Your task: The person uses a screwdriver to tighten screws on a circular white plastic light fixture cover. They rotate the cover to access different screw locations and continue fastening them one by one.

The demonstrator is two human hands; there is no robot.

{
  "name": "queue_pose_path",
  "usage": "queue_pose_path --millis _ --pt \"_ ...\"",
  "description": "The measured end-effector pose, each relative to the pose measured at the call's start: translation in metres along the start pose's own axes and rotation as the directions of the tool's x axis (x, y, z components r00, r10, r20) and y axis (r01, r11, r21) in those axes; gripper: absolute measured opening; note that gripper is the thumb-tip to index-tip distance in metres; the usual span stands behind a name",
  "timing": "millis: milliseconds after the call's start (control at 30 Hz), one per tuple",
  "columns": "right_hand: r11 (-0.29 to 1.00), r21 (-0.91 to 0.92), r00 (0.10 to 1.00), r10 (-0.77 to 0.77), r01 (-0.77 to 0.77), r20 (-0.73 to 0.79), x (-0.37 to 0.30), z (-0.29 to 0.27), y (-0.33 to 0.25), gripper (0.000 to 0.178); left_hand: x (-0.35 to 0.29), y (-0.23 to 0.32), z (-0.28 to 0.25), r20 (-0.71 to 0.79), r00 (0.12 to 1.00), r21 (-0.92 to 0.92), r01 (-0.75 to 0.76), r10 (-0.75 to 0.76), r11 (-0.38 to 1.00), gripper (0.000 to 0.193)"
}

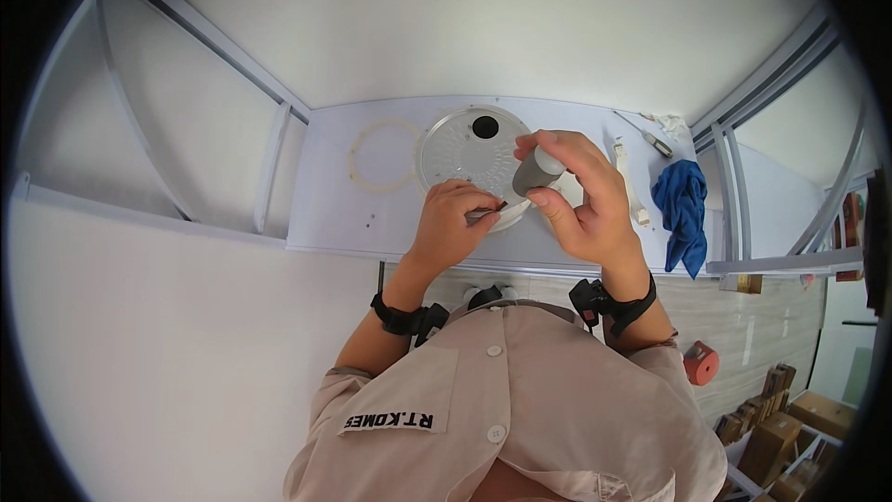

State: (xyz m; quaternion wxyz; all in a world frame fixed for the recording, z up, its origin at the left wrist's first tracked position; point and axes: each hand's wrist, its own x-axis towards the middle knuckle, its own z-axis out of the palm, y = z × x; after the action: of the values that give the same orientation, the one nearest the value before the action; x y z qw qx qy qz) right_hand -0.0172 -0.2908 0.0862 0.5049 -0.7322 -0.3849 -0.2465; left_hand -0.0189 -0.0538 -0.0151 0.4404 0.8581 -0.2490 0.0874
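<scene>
Two wrists nearest us, each wearing a black strap with a small dark device, below a beige shirt (567, 381). Left hand (444, 228): fingers closed in a pinch on a slim grey piece (479, 215), its kind unclear to us. Right hand (599, 204): thumb and fingers curved around a tilted grey cylinder (533, 175) with a paler end. Both held objects are over the near side of a round silver disc (455, 153); we note a black circle (485, 127) toward its far edge. All this is at the middle of a white table (325, 214). To the left, beside the disc, we see a thin yellowish ring (353, 167). To the right: a white strip (629, 181), then a bunched blue cloth (683, 209). Farther back, a screwdriver (657, 143) lies near crumpled white material (673, 126). Beyond stands a pale wall (483, 28).
</scene>
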Motion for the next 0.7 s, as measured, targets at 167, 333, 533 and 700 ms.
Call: queue_pose_path --millis 167,333,533,700 --pt "0.988 -0.157 0.995 -0.029 0.013 -0.1 0.001 0.003 -0.004 0.068 0.0 0.002 0.0 0.01 0.999 -0.01 0.038 -0.038 0.999 0.013" --pt "0.956 -0.294 0.99 -0.042 0.001 -0.133 -0.001 0.009 -0.007 0.073 -0.005 -0.005 0.005 -0.001 0.999 -0.035 0.047 -0.047 0.998 0.038" --pt "0.996 -0.09 0.992 0.003 -0.014 -0.124 0.014 0.007 -0.018 0.058 -0.007 -0.003 0.004 0.014 0.998 -0.071 0.062 -0.061 0.996 0.08" --pt "0.997 -0.065 0.998 0.027 -0.031 -0.064 0.01 0.003 -0.016 0.049 -0.008 0.003 0.0 -0.006 0.994 -0.224 0.108 -0.112 0.969 0.092"
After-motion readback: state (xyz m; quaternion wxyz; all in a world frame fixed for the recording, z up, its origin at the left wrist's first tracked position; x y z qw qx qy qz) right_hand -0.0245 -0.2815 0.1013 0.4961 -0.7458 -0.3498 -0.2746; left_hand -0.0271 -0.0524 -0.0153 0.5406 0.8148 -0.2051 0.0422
